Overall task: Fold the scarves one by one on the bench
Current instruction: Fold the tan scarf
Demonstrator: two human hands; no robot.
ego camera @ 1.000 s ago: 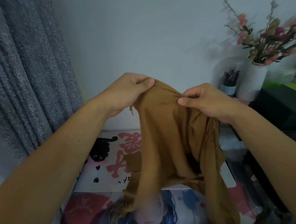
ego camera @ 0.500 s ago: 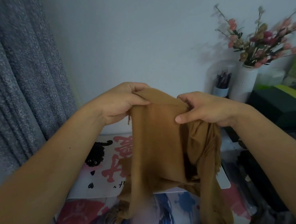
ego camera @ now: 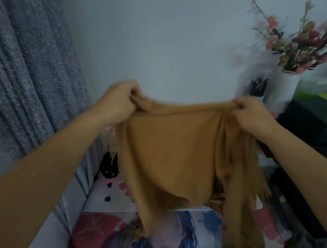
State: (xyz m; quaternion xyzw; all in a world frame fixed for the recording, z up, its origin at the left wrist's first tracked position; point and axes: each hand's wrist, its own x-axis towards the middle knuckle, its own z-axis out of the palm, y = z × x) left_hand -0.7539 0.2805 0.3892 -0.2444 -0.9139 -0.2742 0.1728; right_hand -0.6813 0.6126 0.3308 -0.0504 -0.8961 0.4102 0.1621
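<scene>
A mustard-brown scarf [ego camera: 173, 153] with fringed ends hangs in the air in front of me, its top edge stretched taut between both hands. My left hand [ego camera: 120, 102] pinches the upper left corner. My right hand [ego camera: 252, 112] pinches the upper right corner, where extra cloth bunches and trails down in a long fringed fold. The scarf's lower part droops over the bench [ego camera: 97, 195], which is covered with printed pictures and a cushion [ego camera: 101, 235] showing a drawn face.
A grey curtain [ego camera: 22, 78] hangs at the left. A white vase of pink flowers [ego camera: 288, 88] and a cup of pencils [ego camera: 257, 87] stand at the back right, beside a dark box [ego camera: 315, 120]. A plain wall lies behind.
My hands have moved apart, the left going left and the right going right, so the scarf's top edge is now spread wide and taut instead of bunched between them.
</scene>
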